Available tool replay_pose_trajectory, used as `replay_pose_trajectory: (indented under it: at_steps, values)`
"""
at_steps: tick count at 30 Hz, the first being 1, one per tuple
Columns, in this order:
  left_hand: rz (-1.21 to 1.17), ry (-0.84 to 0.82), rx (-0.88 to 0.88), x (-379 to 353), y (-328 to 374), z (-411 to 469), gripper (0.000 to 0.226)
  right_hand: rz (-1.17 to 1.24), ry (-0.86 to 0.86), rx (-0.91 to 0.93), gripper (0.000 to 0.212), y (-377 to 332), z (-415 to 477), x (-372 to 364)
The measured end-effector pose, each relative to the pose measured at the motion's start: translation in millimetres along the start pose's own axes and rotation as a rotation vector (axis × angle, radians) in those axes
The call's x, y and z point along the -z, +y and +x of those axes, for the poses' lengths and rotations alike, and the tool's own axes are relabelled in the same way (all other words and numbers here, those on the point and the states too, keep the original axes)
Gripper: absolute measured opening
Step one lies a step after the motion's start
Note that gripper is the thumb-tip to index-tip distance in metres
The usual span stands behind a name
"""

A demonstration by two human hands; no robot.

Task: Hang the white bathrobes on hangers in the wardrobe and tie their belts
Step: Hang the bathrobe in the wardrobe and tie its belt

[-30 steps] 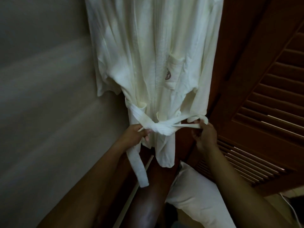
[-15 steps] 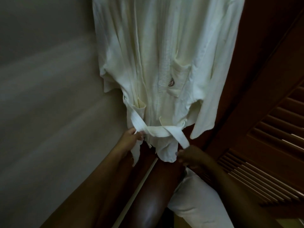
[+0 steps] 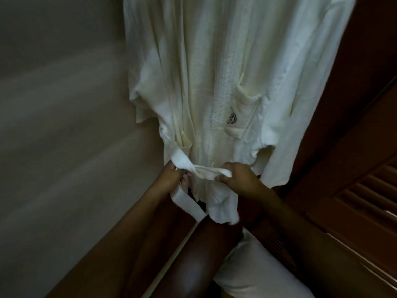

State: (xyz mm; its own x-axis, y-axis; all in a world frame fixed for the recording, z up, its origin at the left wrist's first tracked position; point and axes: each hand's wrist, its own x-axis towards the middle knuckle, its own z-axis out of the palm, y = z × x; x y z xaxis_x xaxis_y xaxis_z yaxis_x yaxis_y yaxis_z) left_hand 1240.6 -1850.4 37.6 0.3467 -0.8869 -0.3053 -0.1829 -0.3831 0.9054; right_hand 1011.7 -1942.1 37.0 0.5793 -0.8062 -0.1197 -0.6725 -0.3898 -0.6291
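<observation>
A white bathrobe hangs in front of me, its top and hanger out of frame; a chest pocket carries a dark logo. Its white belt crosses the waist. My left hand grips the belt at the left side, and a loose belt end droops below it. My right hand pinches the belt at the middle right, close to the left hand. The knot itself is hidden between the hands.
A pale wall fills the left. A dark wooden louvred wardrobe door stands at the right. A white pillow lies below the robe, beside a dark wooden edge.
My right hand dropped from the belt's right end, then rose to pinch the belt near the middle. The left hand stayed holding the belt. The view moved closer to the robe.
</observation>
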Motion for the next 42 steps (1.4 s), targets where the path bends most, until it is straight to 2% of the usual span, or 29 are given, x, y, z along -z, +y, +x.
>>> replay_pose_trajectory:
  at_steps: [4, 7, 10, 12, 14, 15, 17, 18, 21, 23, 25, 27, 29, 31, 32, 33, 35, 36, 39, 40, 42]
  values:
    - [0.105, 0.022, -0.035, 9.3, 5.4, 12.1, 0.028, 0.335, 0.19, 0.028, 0.034, 7.0, -3.9, 29.0]
    - [0.173, 0.088, -0.062, 11.5, 17.6, 29.8, 0.022, 0.493, 0.352, 0.037, 0.031, 3.6, -0.6, 46.3]
    - [0.038, 0.128, -0.075, 14.7, 31.4, 48.8, 0.012, 0.566, 0.509, 0.048, 0.018, -5.6, -1.3, 55.8]
    - [-0.027, 0.16, -0.066, 21.7, 32.8, 60.9, 0.01, 0.586, 0.542, 0.093, 0.01, -9.2, -5.1, 56.6]
    - [-0.059, 0.152, -0.02, 33.4, 26.0, 66.5, 0.016, 0.519, 0.449, 0.126, 0.014, -8.1, -13.2, 47.9]
    - [-0.078, 0.153, 0.002, 40.8, 19.0, 70.4, 0.019, 0.411, 0.369, 0.137, 0.015, -4.0, -18.4, 39.9]
    - [-0.005, 0.179, 0.021, 57.2, 5.6, 75.4, 0.021, 0.138, 0.259, 0.122, 0.014, 13.8, -27.1, 21.5]
    - [0.103, 0.212, 0.019, 66.6, 1.4, 75.9, 0.02, 0.048, 0.251, 0.094, 0.014, 26.4, -29.8, 14.4]
    - [0.419, 0.329, -0.135, 89.1, -6.6, 81.2, 0.014, -0.117, 0.332, -0.04, 0.013, 57.1, -34.7, 8.1]
    - [0.485, 0.412, -0.26, 100.2, -5.1, 81.2, 0.018, -0.181, 0.449, -0.083, 0.019, 67.0, -35.8, 11.8]
    - [0.517, 0.491, -0.354, 109.0, -1.0, 79.1, 0.019, -0.151, 0.45, -0.17, 0.023, 67.9, -33.7, 22.3]
    - [0.573, 0.531, -0.34, 113.4, -3.3, 79.8, 0.016, -0.153, 0.412, -0.216, 0.022, 66.2, -30.8, 29.2]
    - [0.587, 0.556, -0.254, 113.8, -9.5, 78.1, 0.018, -0.21, 0.417, -0.189, 0.022, 67.4, -28.9, 28.3]
    - [0.591, 0.493, -0.154, 105.7, -15.9, 75.7, 0.027, -0.221, 0.286, -0.206, 0.022, 68.0, -30.6, 21.0]
    - [0.595, 0.398, -0.134, 100.7, -12.9, 74.1, 0.036, -0.195, 0.195, -0.234, 0.021, 66.7, -32.2, 16.0]
    - [0.564, 0.305, -0.16, 94.3, -5.9, 71.4, 0.037, -0.167, 0.131, -0.234, 0.02, 62.8, -33.2, 13.4]
    - [0.346, -0.002, -0.251, 83.1, 18.5, 68.2, 0.038, -0.112, 0.105, -0.15, 0.026, 45.2, -28.2, 12.0]
    - [0.258, -0.106, -0.296, 80.0, 23.5, 77.0, 0.05, -0.059, 0.129, -0.121, 0.032, 33.2, -22.8, 10.5]
    - [0.124, -0.166, -0.288, 71.9, 23.4, 97.5, 0.08, 0.167, 0.309, -0.179, 0.061, -4.6, 3.3, 7.2]
    - [0.085, -0.146, -0.263, 67.5, 22.5, 98.3, 0.082, 0.242, 0.356, -0.215, 0.074, -8.0, 15.5, 2.9]
    - [0.026, -0.094, -0.239, 56.5, 23.7, 90.0, 0.073, 0.295, 0.432, -0.233, 0.094, -11.4, 32.3, -5.9]
